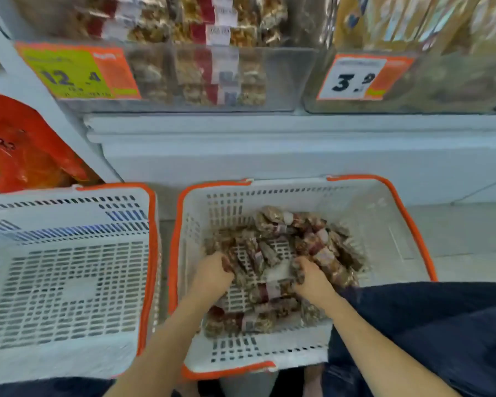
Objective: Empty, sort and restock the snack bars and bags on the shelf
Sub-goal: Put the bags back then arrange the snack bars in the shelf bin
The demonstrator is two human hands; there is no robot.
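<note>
Brown-and-red wrapped snack bars are heaped under both your hands inside the right-hand basket: your left hand has its fingers curled down into the bars at the pile's left edge, and your right hand curls round a bar or two near the middle, though the blur hides exactly how many each hand holds. The pile sits toward the basket's middle and right, leaving bare slotted floor along its left wall and far end. Your dark trouser leg presses against the basket's near right corner. Just beside it on the left stands a second white basket with an orange rim. Beyond both, more bars fill a clear shelf bin behind a price tag.
</note>
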